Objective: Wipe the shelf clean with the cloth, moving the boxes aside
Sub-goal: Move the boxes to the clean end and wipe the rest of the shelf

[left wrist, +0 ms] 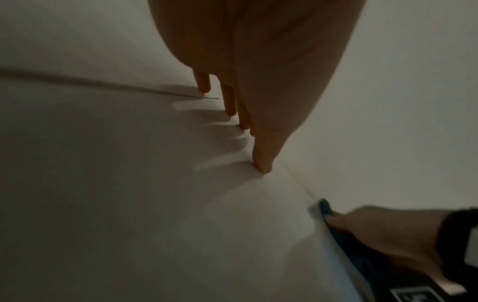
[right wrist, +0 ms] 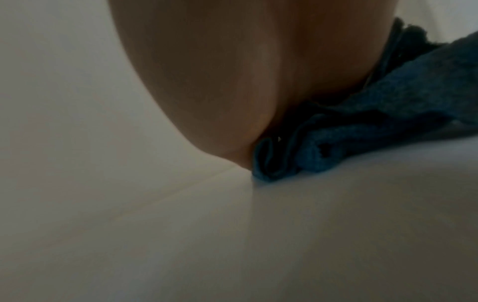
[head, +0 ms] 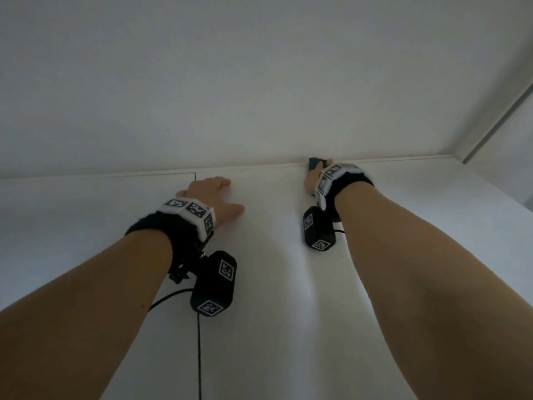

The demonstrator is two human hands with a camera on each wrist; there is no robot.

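Note:
Both arms reach up along a white panel point(head: 274, 255) toward its top edge. My left hand point(head: 215, 194) lies flat on the panel, its fingers point(left wrist: 261, 155) straight and their tips touching the surface just below the edge. My right hand point(head: 313, 180) is further right, at the edge itself, and grips a bunched blue cloth point(head: 313, 163) against it. In the right wrist view the cloth point(right wrist: 362, 130) sits folded under my palm point(right wrist: 232, 81). The left wrist view shows my right hand point(left wrist: 388, 230) with the cloth point(left wrist: 324, 206) at the seam. No boxes are in view.
A white ceiling or upper surface point(head: 259, 82) meets the panel at a thin ledge point(head: 245, 168). A dark vertical seam point(head: 195, 177) splits the panel left of my left hand. A corner trim point(head: 490, 131) runs at the far right.

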